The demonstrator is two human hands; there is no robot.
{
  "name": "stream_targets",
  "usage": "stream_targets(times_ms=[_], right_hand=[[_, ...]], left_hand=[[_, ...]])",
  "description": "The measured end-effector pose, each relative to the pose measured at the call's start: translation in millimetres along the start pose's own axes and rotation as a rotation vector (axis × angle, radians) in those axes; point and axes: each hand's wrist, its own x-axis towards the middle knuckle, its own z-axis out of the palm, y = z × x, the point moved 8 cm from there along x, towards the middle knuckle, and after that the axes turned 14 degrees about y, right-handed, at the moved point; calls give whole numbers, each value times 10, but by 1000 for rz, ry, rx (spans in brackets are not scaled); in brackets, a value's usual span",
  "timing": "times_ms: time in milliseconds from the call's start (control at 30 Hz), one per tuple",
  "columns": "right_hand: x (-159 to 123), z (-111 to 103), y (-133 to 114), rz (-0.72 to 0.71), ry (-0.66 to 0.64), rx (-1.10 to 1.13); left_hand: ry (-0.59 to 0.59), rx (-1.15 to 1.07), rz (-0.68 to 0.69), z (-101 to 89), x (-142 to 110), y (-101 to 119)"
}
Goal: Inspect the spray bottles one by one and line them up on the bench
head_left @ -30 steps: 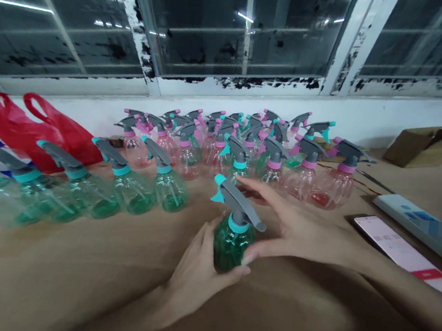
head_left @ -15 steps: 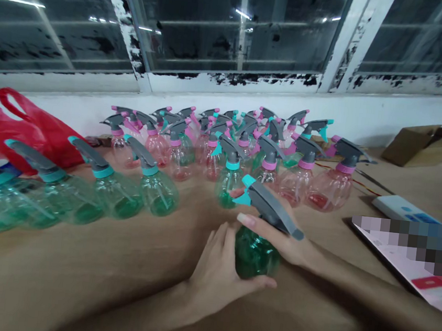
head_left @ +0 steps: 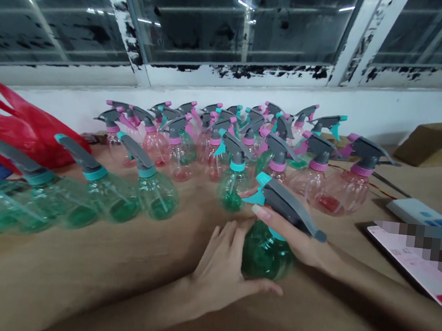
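Both my hands are around a green spray bottle point(head_left: 269, 255) with a grey and teal trigger head. My left hand point(head_left: 223, 276) grips the round body from the left, its thumb curled along the near side. At the neck, my right hand point(head_left: 300, 237) wraps the collar just under the spray head, with its thumb toward the nozzle side. Another green spray bottle point(head_left: 234, 188) stands directly behind. To the left is a slanting row of several green spray bottles point(head_left: 158, 196), each with green liquid at the bottom.
Several pink and green spray bottles point(head_left: 180, 156) crowd the back by the wall. A red plastic bag point(head_left: 39, 130) lies at left. On the right are a cardboard box point(head_left: 428, 145), a white device point(head_left: 417, 212) and a tablet with a lit screen point(head_left: 404, 264).
The view has shifted slightly, so most things sit a little differently in the picture. The held spray bottle appears slightly farther right, with both hands still on it.
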Motion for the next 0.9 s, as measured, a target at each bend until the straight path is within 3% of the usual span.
stream_targets(times_ms=[233,367,900], right_hand=[[50,-68,85,80,-28,-58],[74,-80,153,111,-26,-83],[-56,-85,462,242,-66,16]], left_hand=[[-183,122,80,-133,-138,-275],[-231,227,80,-182,-189,-427],[-275,343,187,-106,-246,-438]])
